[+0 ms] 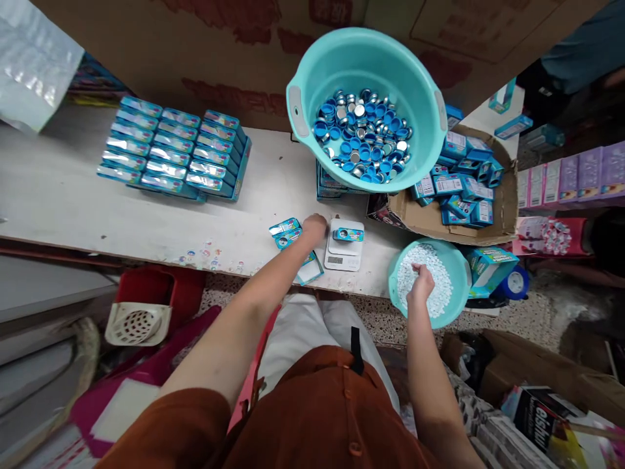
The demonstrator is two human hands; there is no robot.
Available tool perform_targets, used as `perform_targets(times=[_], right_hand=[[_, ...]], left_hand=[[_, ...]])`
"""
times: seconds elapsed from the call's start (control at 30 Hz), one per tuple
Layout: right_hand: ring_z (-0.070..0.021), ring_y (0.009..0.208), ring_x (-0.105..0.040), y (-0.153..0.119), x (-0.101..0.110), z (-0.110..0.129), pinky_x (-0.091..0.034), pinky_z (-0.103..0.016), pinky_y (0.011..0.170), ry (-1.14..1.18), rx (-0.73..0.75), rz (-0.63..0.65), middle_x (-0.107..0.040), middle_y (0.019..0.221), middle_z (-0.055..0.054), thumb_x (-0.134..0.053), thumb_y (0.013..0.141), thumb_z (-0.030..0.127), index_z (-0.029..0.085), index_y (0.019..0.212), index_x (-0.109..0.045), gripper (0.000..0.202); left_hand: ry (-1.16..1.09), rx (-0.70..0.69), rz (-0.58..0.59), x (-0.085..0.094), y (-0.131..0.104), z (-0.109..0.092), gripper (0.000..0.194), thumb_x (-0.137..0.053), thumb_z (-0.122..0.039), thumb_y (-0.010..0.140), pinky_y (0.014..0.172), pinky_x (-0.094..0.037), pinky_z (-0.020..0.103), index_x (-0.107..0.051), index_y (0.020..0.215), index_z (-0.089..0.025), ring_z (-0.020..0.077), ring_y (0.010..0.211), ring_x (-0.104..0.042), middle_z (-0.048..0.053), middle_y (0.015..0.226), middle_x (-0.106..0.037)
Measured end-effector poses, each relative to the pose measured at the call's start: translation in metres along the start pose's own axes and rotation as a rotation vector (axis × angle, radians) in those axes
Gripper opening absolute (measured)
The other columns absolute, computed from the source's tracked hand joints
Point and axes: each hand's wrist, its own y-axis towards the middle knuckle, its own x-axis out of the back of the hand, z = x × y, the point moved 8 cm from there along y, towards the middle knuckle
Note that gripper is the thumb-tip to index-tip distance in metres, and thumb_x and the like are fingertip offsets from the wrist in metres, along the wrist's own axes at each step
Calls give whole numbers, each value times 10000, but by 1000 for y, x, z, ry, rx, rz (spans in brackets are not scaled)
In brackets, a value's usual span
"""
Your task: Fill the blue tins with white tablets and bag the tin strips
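My left hand [315, 228] is curled low over the table, just left of a small white digital scale [342, 262]. What it holds, if anything, is hidden. A blue printed box [348, 234] lies on the scale. Left of the hand are two small blue tins or boxes [286, 228], and an opened blue carton [309, 270] lies under my forearm. My right hand [422, 283] is over a turquoise basin [461, 296] of white pellets [437, 270], its fingers drawn together at the pellets. Any pellets inside its grasp are too small to make out.
A large turquoise tub [415, 71] of blue and silver caps stands behind the scale. Several rows of blue boxes [170, 153] sit at the left. A cardboard tray [405, 208] of blue boxes is at the right, above the basin. A red bin [146, 286] stands below the table's front edge.
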Motion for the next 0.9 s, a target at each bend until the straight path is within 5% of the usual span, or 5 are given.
perform_targets(times=[0.23, 0.4, 0.57, 0.67, 0.9], right_hand=[[-207, 888, -605, 9, 60, -71, -441, -325, 836, -178, 8, 9, -681, 830, -53, -490, 726, 418, 164, 776, -645, 302], [-207, 883, -604, -4, 67, -78, -434, -333, 850, -159, 33, -35, -686, 857, -54, -495, 736, 445, 174, 783, -647, 314], [-217, 932, -603, -3, 82, -64, -417, -333, 885, -139, 127, -58, -691, 907, -71, -470, 773, 468, 175, 827, -660, 353], [-223, 940, -601, -3, 97, -66, -411, -338, 892, -137, 109, -72, -691, 929, -78, -467, 776, 488, 173, 856, -659, 378], [-245, 914, -589, -11, 127, -76, -413, -342, 844, -181, 10, -68, -681, 941, -98, -441, 756, 525, 173, 854, -651, 421]], left_hand=[[70, -67, -238, 51, -90, -8, 206, -473, -170, 857, 835, -454, 341, -566, 1033, -117, 242, 982, -572, 122, 1041, -597], [-145, -401, -148, -5, -141, -124, 141, -545, -262, 848, 804, -465, 297, -580, 948, -169, 196, 904, -592, 61, 967, -625], [-200, -624, -154, -50, -145, -226, 285, -538, -338, 858, 854, -465, 329, -540, 1081, -162, 216, 1010, -556, 90, 1076, -591], [-173, -630, -274, -41, -137, -220, 430, -562, -376, 837, 908, -443, 378, -480, 1192, -149, 250, 1083, -506, 117, 1141, -560], [12, -347, -624, 12, -111, -108, 513, -537, -298, 836, 1030, -309, 461, -403, 1301, -126, 327, 1249, -366, 171, 1327, -451]])
